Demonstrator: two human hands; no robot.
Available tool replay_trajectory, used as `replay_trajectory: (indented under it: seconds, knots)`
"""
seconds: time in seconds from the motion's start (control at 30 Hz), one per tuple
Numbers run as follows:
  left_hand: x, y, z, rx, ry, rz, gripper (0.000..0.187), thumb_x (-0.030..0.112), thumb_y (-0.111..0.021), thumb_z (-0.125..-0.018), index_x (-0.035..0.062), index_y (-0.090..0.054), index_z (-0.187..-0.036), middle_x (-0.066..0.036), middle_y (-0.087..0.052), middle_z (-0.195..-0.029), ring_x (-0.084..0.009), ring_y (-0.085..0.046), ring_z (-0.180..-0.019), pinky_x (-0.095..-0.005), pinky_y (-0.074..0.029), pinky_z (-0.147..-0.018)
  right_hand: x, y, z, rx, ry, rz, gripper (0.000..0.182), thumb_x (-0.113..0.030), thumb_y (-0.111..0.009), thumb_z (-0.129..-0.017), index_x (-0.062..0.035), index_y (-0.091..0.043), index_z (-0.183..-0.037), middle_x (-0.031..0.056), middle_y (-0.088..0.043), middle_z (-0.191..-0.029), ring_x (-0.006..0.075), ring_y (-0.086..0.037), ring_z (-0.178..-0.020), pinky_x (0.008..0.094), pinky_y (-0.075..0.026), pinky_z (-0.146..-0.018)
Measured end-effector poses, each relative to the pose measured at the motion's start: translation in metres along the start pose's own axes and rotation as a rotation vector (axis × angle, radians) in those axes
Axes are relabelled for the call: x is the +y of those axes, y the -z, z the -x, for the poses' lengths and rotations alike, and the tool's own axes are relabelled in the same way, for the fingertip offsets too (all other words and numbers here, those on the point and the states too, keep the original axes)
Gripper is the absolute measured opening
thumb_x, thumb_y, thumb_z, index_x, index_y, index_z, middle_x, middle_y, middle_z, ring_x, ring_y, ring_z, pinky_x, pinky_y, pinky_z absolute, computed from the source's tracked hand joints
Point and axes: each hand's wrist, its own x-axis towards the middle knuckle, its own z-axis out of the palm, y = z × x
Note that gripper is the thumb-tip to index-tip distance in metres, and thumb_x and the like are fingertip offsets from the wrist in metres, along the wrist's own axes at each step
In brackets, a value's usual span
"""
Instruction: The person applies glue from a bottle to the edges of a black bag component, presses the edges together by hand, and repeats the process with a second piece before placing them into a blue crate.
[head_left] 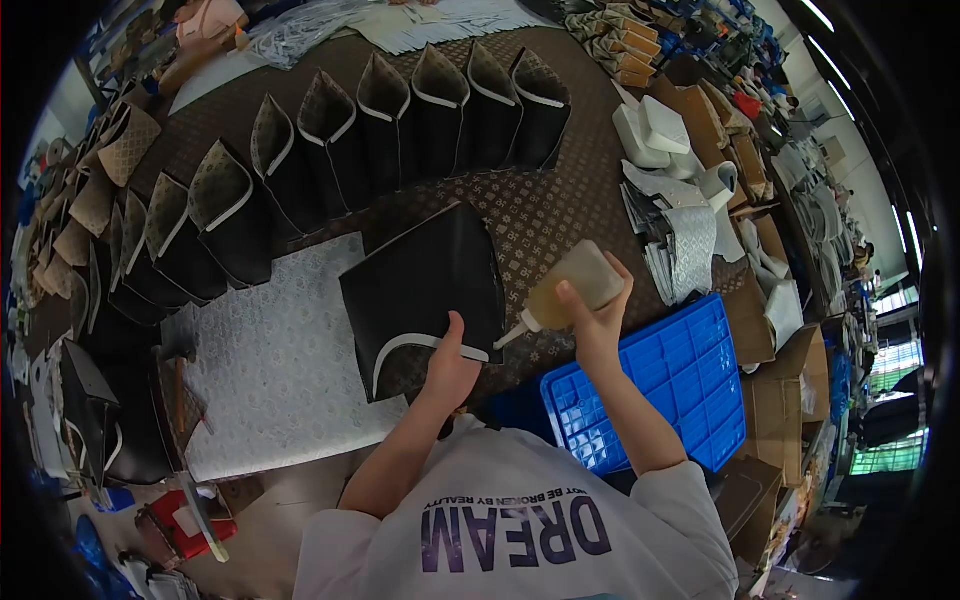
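A black leather piece [430,270] with a white curved edge strip lies in front of me, near the middle of the view. My left hand [453,372] grips its near edge, thumb on top by the white strip and fingers hidden beneath. My right hand [600,315] is closed around a translucent bottle [580,285] of yellowish liquid. The bottle is tilted, and its narrow nozzle points down-left at the right end of the white strip, close to the black piece's corner.
Several black pieces [384,130] with patterned linings stand in an arc beyond my hands. A pale patterned sheet [275,350] lies left, a blue plastic crate [660,385] right. White pieces [690,235] are stacked farther right. Another person [208,22] is at the far upper left.
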Motion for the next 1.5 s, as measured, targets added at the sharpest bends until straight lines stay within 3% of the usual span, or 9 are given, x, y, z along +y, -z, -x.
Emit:
replay_trajectory:
  seconds: [0.3,0.37,0.43,0.53,0.63,0.8,1.03,1.27,1.5]
  knots:
    - [0.032,0.0,-0.002,-0.099,-0.031,0.005,0.056,0.043,-0.041,-0.098,0.0025,-0.037,-0.137,-0.007,-0.042,-0.14,-0.0243,-0.04,-0.128,-0.037,-0.031,-0.107,-0.012,0.014,0.019,-0.086,-0.223,-0.222,0.066,-0.021,-0.075,-0.079,-0.0066,-0.035,-0.129,0.0088,-0.052,-0.118,0.0199,-0.054,-0.108,0.0365,-0.046,-0.092]
    - [0.053,0.05,-0.017,-0.421,-0.253,-0.669,0.077,0.041,-0.062,-0.087,-0.0012,-0.027,-0.141,-0.012,-0.031,-0.146,-0.0244,-0.034,-0.132,-0.0335,-0.029,-0.109,-0.03,0.021,0.005,-0.056,-0.271,-0.39,0.057,-0.033,-0.067,-0.085,-0.0076,-0.04,-0.128,0.0073,-0.054,-0.116,0.0207,-0.056,-0.108,0.037,-0.048,-0.091]
    - [0.087,-0.02,0.02,-0.243,-0.31,-1.071,0.071,0.021,-0.068,-0.085,-0.0005,-0.029,-0.14,-0.017,-0.035,-0.144,-0.0292,-0.039,-0.129,-0.0373,-0.034,-0.104,-0.033,0.031,-0.013,-0.009,-0.234,-0.522,0.061,-0.036,-0.068,-0.084,-0.0081,-0.037,-0.129,0.0087,-0.052,-0.117,0.0231,-0.056,-0.109,0.0389,-0.05,-0.088]
    - [0.109,-0.022,-0.003,0.083,-0.514,-1.481,0.068,0.017,-0.067,-0.085,-0.0006,-0.03,-0.139,-0.021,-0.044,-0.135,-0.0321,-0.046,-0.122,-0.0392,-0.04,-0.098,-0.048,0.026,-0.028,0.072,-0.124,-0.562,0.059,-0.036,-0.066,-0.086,-0.0083,-0.036,-0.13,0.0094,-0.051,-0.118,0.0239,-0.056,-0.108,0.0397,-0.05,-0.088]
    - [0.137,-0.049,-0.004,0.227,-0.674,-1.518,0.054,0.01,-0.063,-0.085,-0.0037,-0.039,-0.132,-0.021,-0.056,-0.121,-0.0332,-0.055,-0.112,-0.0395,-0.045,-0.09,-0.071,0.014,-0.039,0.067,-0.005,-0.557,0.056,-0.032,-0.064,-0.088,-0.0078,-0.035,-0.13,0.0096,-0.051,-0.118,0.0237,-0.056,-0.107,0.0396,-0.05,-0.087]
    - [0.174,-0.083,-0.005,-0.084,-0.517,-1.601,0.034,0.01,-0.064,-0.084,0.0028,-0.056,-0.116,-0.015,-0.063,-0.107,-0.0263,-0.062,-0.097,-0.0349,-0.047,-0.082,-0.092,-0.007,-0.051,0.046,0.1,-0.53,0.058,-0.026,-0.069,-0.085,-0.0066,-0.035,-0.129,0.0096,-0.052,-0.116,0.0213,-0.057,-0.104,0.0381,-0.052,-0.085]
    - [0.134,-0.078,-0.014,0.107,-0.7,-1.76,0.026,0.021,-0.063,-0.086,0.0065,-0.063,-0.108,-0.012,-0.068,-0.096,-0.0292,-0.065,-0.086,-0.0332,-0.049,-0.073,-0.061,-0.036,-0.071,-0.012,0.146,-0.338,0.071,-0.024,-0.075,-0.08,-0.004,-0.029,-0.13,0.0113,-0.049,-0.117,0.02,-0.053,-0.106,0.0355,-0.048,-0.088]
    - [0.127,-0.067,-0.021,0.027,-0.847,-1.695,0.017,0.021,-0.061,-0.088,0.0083,-0.069,-0.095,-0.008,-0.068,-0.086,-0.0232,-0.064,-0.068,-0.0309,-0.049,-0.062,-0.038,-0.05,-0.081,-0.038,0.178,-0.23,0.085,-0.025,-0.078,-0.077,-0.0032,-0.021,-0.136,0.0136,-0.039,-0.127,0.022,-0.044,-0.117,0.0362,-0.036,-0.101]
    - [0.127,-0.06,-0.028,-0.047,-0.898,-1.645,0.018,0.022,-0.061,-0.088,0.0084,-0.069,-0.095,-0.009,-0.067,-0.077,-0.0209,-0.06,-0.06,-0.0297,-0.045,-0.056,-0.044,-0.063,-0.082,-0.067,0.319,-0.045,0.088,-0.026,-0.079,-0.076,-0.002,-0.02,-0.137,0.0149,-0.037,-0.129,0.0235,-0.043,-0.118,0.0358,-0.037,-0.101]
